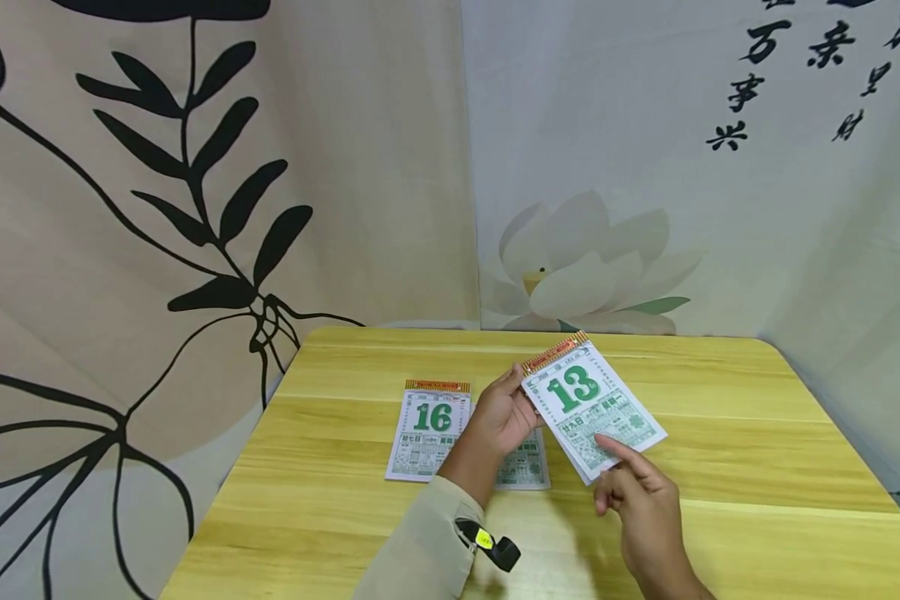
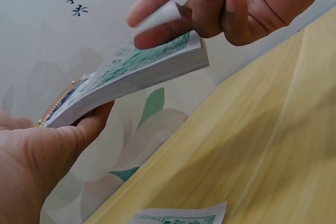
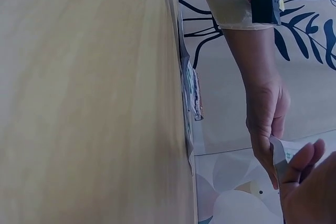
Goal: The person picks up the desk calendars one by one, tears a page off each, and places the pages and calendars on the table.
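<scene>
"Grip first: over the table (image 1: pixel 757 450), the left hand (image 1: pixel 504 414) is clamped on the left edge of the pad marked 13 (image 1: pixel 607 404), near its top, holding it raised and tilted."

"And the right hand (image 1: pixel 645 508)?"

"Index finger out over the lower printed face. From the left wrist, a lifted leaf (image 2: pixel 165 14) shows between its fingertips, though I can't tell whether they pinch it."

"How would you handle that well?"

"Steady the whole pad near its top, then work at the loose lower end with a light fingertip, so one leaf comes up alone, uncreased."

"Now count, biggest down."

"One table. Two hands. Three pads: the raised one, the pad marked 16 (image 1: pixel 411 458) lying on the table, and a third pad (image 1: pixel 523 472) just beside it, partly hidden by the left forearm (image 1: pixel 467 473). Lifted leaves: one that I can make out."
</scene>
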Tool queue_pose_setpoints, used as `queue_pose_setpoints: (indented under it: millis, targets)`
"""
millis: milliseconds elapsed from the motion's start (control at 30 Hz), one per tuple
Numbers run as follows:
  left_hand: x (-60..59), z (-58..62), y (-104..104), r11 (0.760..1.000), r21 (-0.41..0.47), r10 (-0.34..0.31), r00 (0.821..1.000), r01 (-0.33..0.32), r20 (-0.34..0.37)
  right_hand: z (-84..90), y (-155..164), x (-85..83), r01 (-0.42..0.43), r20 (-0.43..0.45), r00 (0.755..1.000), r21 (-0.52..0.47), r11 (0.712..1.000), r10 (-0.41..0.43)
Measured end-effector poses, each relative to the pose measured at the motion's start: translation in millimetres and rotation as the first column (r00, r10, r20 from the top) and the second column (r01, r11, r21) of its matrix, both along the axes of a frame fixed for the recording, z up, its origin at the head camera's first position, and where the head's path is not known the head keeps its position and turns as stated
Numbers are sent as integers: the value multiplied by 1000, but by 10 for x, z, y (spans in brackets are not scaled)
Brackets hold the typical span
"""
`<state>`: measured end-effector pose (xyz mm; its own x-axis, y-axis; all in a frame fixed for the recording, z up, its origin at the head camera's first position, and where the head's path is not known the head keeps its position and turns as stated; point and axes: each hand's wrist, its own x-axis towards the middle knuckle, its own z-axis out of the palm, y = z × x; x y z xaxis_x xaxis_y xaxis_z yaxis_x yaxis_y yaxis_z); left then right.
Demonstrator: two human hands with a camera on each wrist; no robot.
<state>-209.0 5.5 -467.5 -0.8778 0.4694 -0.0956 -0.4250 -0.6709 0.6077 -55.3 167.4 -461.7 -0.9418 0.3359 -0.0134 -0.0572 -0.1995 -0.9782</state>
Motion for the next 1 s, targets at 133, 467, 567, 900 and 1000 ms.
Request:
queue_pose_setpoints:
  millis: [133, 467, 567, 900, 1000]
  targets:
    - [3, 3, 8, 1000, 2, -1, 1000, 1, 23, 1, -9, -9, -13, 1, 1000, 1, 1000, 13]
    - [-11, -13, 16, 1000, -10, 1, 1000, 0, 10, 18, -31, -60, -25, 42, 999, 11, 1000, 24]
    - [-14, -24, 8, 1000, -12, -4, 1000, 4, 6, 13, -30, -79, -39, 60, 997, 3, 999, 38]
    - [-4, -27, -17, 998, -43, -46, 999, 45, -12, 1, -37, -97, -49, 86, 995, -3, 999, 49]
    - [-7, -33, -23, 998, -48, -49, 999, 49, -11, 6, -38, -100, -44, 94, 995, 9, 999, 43]
